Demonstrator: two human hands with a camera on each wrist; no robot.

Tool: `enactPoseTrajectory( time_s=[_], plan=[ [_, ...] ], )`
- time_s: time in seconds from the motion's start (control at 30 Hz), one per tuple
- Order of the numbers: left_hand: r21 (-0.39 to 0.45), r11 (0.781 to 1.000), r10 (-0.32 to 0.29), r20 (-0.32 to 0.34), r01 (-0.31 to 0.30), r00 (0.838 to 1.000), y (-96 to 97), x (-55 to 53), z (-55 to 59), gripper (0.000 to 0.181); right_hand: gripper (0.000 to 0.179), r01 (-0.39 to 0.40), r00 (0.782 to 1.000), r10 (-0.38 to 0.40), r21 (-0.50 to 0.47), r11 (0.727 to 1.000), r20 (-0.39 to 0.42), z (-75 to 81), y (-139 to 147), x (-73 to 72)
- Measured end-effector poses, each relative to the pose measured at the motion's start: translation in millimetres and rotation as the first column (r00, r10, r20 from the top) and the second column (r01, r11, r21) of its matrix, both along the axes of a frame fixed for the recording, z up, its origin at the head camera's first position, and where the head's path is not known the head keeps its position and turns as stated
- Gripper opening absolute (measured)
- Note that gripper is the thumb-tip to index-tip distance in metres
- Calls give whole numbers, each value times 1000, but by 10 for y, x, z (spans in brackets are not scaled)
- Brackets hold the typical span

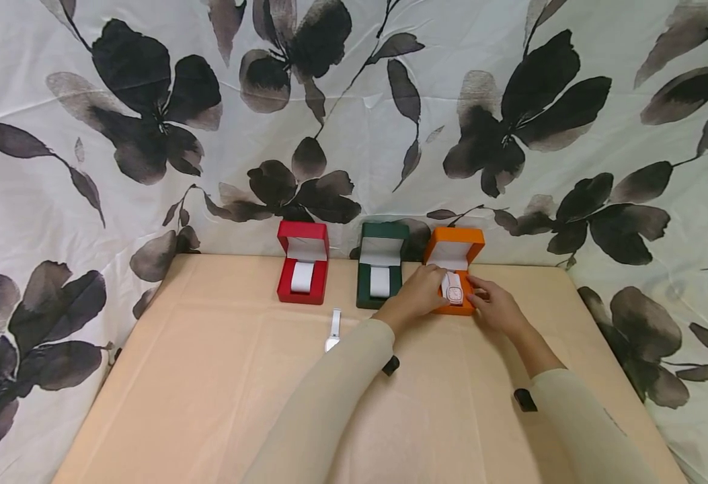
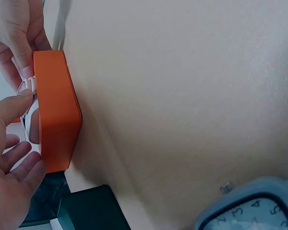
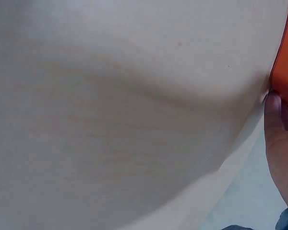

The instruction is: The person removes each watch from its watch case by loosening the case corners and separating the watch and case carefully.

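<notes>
An open orange watch box (image 1: 458, 310) stands at the right of the row, with a pale watch (image 1: 453, 290) on the cushion inside it. My left hand (image 1: 415, 296) comes from the left and holds the watch between thumb and fingers. In the left wrist view, its thumb lies over the watch and its fingers are along the box's edge. On the other side, my right hand (image 1: 499, 308) grips the box's right wall. The right wrist view shows its fingertip (image 3: 274, 103) against the orange corner.
A green watch box (image 1: 363, 288) and a red watch box (image 1: 284, 288) stand open to the left, each with a white cushion. A second watch (image 1: 334, 329) with a light strap lies on the table (image 1: 208, 376) in front of them. Floral cloth (image 1: 384, 148) hangs behind.
</notes>
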State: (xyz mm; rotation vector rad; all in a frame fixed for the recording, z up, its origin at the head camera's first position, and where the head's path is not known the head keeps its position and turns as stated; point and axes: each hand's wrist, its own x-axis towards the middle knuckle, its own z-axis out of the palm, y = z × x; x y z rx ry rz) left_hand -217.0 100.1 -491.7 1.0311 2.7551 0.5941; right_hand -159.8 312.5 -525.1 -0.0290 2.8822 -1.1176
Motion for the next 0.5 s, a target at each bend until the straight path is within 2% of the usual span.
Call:
enactPoseTrajectory(
  time_s=[0.17, 0.5],
  plan=[
    [-11, 1000, -14, -9, 14, 1000, -11, 12, -8, 64, 59, 1, 1000, -1, 5, 1000, 9, 22, -44, 49],
    [-12, 1000, 9, 13, -9, 1000, 8, 62, -6, 59, 60, 17, 1000, -17, 11, 1000, 20, 30, -100, 146]
  ],
)
